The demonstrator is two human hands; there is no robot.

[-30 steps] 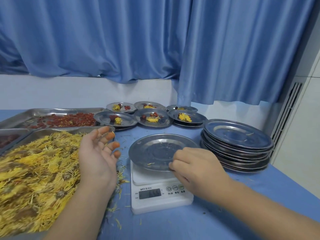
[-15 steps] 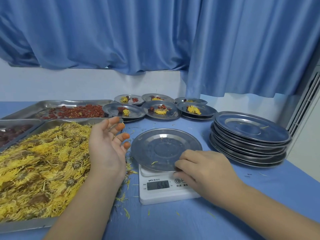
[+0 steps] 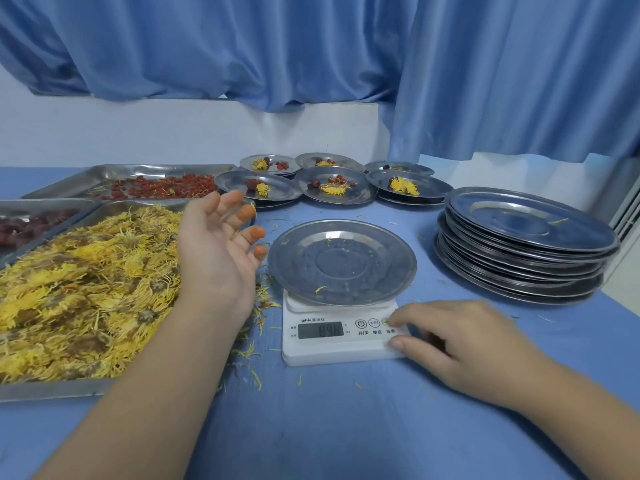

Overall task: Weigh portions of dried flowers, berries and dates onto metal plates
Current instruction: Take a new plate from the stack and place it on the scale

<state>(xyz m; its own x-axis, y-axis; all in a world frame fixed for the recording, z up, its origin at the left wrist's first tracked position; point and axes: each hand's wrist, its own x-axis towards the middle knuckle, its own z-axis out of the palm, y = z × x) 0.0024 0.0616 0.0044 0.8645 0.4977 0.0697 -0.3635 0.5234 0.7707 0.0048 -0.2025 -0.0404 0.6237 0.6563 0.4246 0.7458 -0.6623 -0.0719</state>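
Note:
A bare metal plate [image 3: 341, 261] sits on a white digital scale [image 3: 332, 344] whose display shows digits. My right hand [image 3: 460, 344] rests at the scale's right front corner, its forefinger on the rightmost button and its thumb against the scale's edge. My left hand [image 3: 216, 251] hovers empty with relaxed, orange-stained fingers over the right edge of a tray heaped with dried yellow flowers [image 3: 79, 292]. Behind it stand a tray of red berries [image 3: 162, 187] and a tray of dark dates [image 3: 27, 225].
Several filled plates [image 3: 334, 185] with flowers, berries and dates stand at the back centre. A tall stack of bare metal plates [image 3: 523, 244] stands right of the scale. Loose petals litter the blue tabletop [image 3: 346, 427]. Blue curtains hang behind.
My right hand has left the plate's rim and come down to the scale's buttons. The left hand stays over the flower tray. The view has tilted down slightly.

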